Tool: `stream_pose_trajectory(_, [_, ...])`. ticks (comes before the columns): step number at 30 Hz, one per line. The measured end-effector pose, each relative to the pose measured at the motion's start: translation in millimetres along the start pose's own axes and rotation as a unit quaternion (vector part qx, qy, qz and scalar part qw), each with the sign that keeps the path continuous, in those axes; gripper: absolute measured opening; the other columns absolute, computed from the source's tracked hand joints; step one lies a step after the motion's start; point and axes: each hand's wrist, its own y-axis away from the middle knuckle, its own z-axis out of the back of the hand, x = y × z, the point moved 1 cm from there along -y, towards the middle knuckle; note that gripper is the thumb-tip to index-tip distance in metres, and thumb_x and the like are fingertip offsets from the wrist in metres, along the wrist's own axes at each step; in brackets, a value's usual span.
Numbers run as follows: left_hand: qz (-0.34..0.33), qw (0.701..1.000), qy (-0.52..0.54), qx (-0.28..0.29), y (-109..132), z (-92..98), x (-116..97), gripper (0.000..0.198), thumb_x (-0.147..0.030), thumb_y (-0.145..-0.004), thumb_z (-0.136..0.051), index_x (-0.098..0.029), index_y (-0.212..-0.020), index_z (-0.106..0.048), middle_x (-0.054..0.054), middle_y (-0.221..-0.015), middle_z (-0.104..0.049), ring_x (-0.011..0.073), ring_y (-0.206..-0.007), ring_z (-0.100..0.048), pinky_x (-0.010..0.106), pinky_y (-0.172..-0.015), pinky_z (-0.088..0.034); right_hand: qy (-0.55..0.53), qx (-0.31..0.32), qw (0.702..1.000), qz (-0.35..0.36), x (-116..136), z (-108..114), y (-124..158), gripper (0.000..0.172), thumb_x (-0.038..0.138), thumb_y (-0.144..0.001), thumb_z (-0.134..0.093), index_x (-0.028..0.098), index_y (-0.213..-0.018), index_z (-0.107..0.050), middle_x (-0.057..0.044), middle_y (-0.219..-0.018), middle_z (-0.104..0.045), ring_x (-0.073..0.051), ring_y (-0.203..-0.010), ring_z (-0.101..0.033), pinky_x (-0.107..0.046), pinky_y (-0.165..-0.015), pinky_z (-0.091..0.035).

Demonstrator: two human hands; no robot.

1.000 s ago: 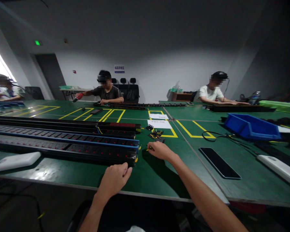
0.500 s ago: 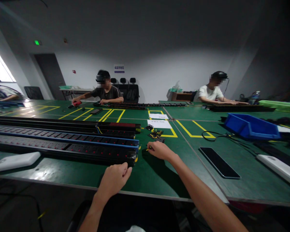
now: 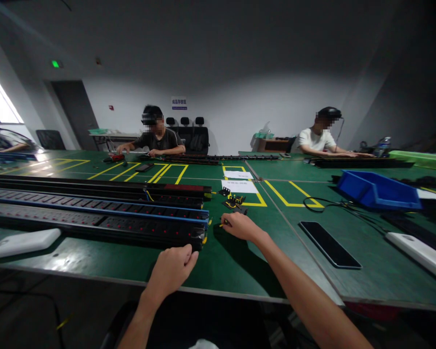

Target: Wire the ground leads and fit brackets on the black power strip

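Note:
My left hand (image 3: 173, 269) is closed at the near right end of a long black socket strip (image 3: 141, 231); what it holds, if anything, is hidden. Behind that strip lies a blue-edged strip (image 3: 94, 204), with more black strips beyond. Yellow bits show at the strips' right ends. To the right, my right hand (image 3: 240, 226) is closed in a pinch over the green table, with a small yellow tip showing at its fingers. Small black brackets (image 3: 236, 199) with yellow pieces lie just beyond it.
White papers (image 3: 240, 186) lie past the brackets. A phone (image 3: 330, 244), a blue bin (image 3: 378, 190), cables and a white device (image 3: 421, 254) are at the right. Another white device (image 3: 23, 242) is at the left. People sit across the table.
Both my hands have kept their place. Across the table, the person at the left has drawn an outstretched hand back from the red tool and lowered the head.

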Motion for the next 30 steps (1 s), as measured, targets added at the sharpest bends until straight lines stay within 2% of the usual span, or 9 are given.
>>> stream_pose_trajectory(30, [-0.009, 1.000, 0.011, -0.011, -0.3, -3.1, 3.1, 0.034, -0.034, -0.101, -0.043, -0.022, -0.070, -0.042, -0.002, -0.062, -0.054, 0.0157, -0.058, -0.055, 0.031, -0.059, -0.020, -0.010, -0.004, 1.000, -0.002, 2.1, 1.4, -0.1, 0.017, 0.025, -0.093, -0.057, 0.021, -0.105, -0.069, -0.007, -0.095, -0.074, -0.021, -0.087, -0.068, -0.027, -0.068, -0.038])
